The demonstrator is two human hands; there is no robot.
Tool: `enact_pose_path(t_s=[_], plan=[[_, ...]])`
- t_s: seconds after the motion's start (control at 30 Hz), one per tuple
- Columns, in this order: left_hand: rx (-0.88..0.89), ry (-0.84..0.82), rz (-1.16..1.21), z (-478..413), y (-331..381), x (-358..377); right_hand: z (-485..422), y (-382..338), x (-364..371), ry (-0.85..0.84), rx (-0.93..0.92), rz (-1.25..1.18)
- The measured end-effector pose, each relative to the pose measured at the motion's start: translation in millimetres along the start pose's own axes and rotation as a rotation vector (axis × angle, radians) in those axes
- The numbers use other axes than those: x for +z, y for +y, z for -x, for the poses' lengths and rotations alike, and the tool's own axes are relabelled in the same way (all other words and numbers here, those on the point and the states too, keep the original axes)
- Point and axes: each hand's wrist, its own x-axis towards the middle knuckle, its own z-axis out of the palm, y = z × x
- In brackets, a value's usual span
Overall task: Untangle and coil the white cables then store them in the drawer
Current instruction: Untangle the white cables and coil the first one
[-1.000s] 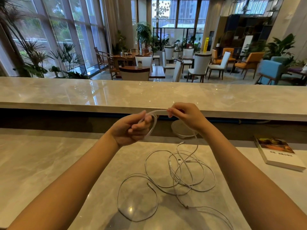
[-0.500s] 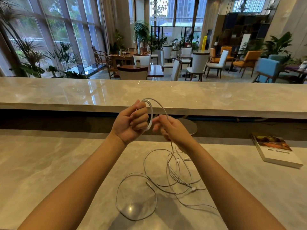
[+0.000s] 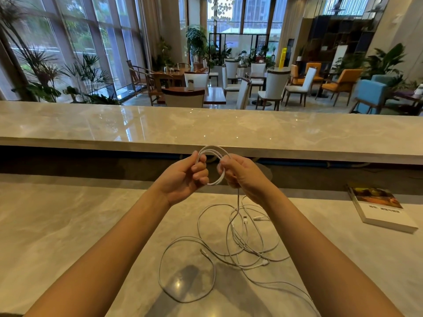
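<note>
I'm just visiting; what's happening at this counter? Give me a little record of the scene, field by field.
Setting: marble counter below a raised ledge, lounge seating beyond
Left hand: grips one side of the cable coil
Right hand: grips the coil's other side
Coil: several white loops, held up above the counter
Loose cables: tangled on the counter; one strand rises to the right hand
Other item: book on the counter's right
Drawer: not in view
Progress: coiling begun; most cable lies uncoiled
</note>
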Motion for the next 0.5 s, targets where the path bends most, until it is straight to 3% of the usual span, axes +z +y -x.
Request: enact_pose_path(t_s=[0.13, 0.3, 0.37, 0.5], plan=[[0.033, 0.077, -0.139, -0.9, -0.2, 2.0, -3.9, -1.6, -1.3, -0.103, 0.067, -0.165], [0.053, -0.024, 0.078, 1.4, -1.5, 7.6, -8.9, 0.6, -5.2, -0.039, 0.116, -0.341], [0.072, -0.039, 0.216, 1.1, -0.4, 7.3, -7.6, 6.5, -10.3, -0.018, 0.087, -0.260], [0.178, 0.047, 0.351, 1.1, 13.4, -1.7, 3.5, 38.3, -23.7, 0.154, 0.104, 0.127]])
